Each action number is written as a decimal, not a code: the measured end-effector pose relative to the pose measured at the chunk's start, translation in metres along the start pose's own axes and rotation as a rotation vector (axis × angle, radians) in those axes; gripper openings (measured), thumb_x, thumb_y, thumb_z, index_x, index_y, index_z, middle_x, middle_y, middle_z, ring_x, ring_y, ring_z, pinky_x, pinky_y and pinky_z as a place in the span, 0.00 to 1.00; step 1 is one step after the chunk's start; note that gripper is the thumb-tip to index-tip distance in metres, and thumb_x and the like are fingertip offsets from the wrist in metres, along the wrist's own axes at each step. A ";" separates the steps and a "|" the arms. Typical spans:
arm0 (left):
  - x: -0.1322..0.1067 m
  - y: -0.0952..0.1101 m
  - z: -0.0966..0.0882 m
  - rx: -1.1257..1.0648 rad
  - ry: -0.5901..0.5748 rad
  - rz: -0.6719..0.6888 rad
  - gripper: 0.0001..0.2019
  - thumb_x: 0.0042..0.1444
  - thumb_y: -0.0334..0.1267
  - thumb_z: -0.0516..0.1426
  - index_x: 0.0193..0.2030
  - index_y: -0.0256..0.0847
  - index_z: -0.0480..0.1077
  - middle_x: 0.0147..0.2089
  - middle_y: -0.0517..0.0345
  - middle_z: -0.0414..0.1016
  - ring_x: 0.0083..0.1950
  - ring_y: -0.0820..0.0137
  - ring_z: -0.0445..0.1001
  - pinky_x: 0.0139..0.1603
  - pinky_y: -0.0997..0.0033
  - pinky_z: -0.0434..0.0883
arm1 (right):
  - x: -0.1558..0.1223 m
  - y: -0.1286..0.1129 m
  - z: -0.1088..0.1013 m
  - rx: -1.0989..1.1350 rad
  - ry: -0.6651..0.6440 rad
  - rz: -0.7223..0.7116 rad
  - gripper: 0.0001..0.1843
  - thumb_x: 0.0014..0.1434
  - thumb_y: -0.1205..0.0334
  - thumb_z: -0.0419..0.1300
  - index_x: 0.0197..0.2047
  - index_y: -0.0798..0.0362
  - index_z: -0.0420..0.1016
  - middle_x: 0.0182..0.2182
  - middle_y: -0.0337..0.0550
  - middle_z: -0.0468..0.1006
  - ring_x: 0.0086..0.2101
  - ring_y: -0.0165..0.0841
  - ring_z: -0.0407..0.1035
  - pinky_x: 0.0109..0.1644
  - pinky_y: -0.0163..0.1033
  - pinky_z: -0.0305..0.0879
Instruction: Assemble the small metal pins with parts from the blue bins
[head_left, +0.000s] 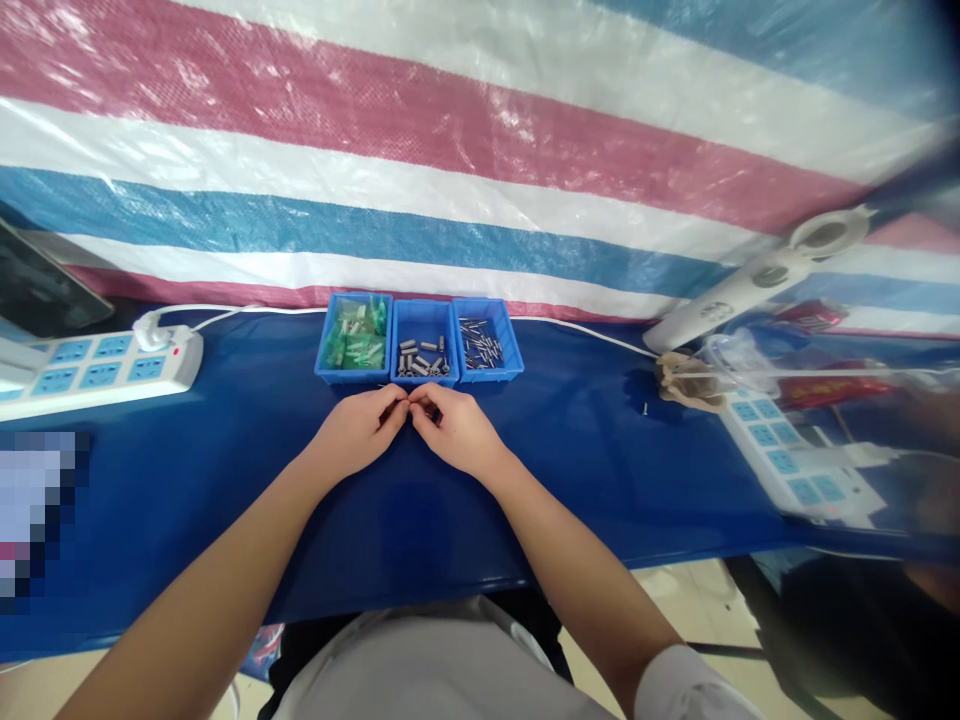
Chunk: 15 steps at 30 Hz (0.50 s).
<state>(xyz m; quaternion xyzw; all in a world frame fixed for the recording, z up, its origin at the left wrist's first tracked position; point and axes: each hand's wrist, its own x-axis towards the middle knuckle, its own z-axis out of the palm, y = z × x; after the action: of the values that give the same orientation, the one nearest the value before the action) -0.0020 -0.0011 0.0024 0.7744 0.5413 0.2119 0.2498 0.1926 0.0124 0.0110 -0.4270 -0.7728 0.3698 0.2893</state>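
Pinching something tiny, too small to identify, between our left hand (358, 430) and right hand (454, 428), fingertips meeting over the blue surface (585, 470), just before three blue bins (418, 340)

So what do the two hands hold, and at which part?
The left hand and right hand meet fingertip to fingertip, pinching something very small. What it is, and where they grip it, cannot be told.
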 end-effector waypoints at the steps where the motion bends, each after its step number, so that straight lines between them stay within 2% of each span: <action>1: 0.000 0.000 0.000 -0.001 0.000 0.003 0.13 0.70 0.45 0.48 0.44 0.43 0.71 0.36 0.59 0.77 0.36 0.67 0.76 0.36 0.69 0.65 | 0.000 0.000 0.000 0.000 0.001 -0.001 0.08 0.66 0.64 0.55 0.45 0.50 0.75 0.37 0.40 0.82 0.35 0.30 0.74 0.40 0.35 0.66; 15: -0.001 0.001 0.000 0.003 0.009 0.019 0.14 0.71 0.44 0.47 0.44 0.43 0.72 0.36 0.58 0.78 0.35 0.67 0.76 0.36 0.70 0.66 | -0.001 -0.001 0.000 0.001 -0.009 0.007 0.08 0.66 0.64 0.55 0.45 0.50 0.75 0.38 0.40 0.82 0.35 0.31 0.74 0.40 0.35 0.67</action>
<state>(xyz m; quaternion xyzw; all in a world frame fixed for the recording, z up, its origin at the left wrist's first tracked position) -0.0021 -0.0026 0.0030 0.7790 0.5353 0.2172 0.2440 0.1926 0.0115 0.0120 -0.4279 -0.7725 0.3730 0.2847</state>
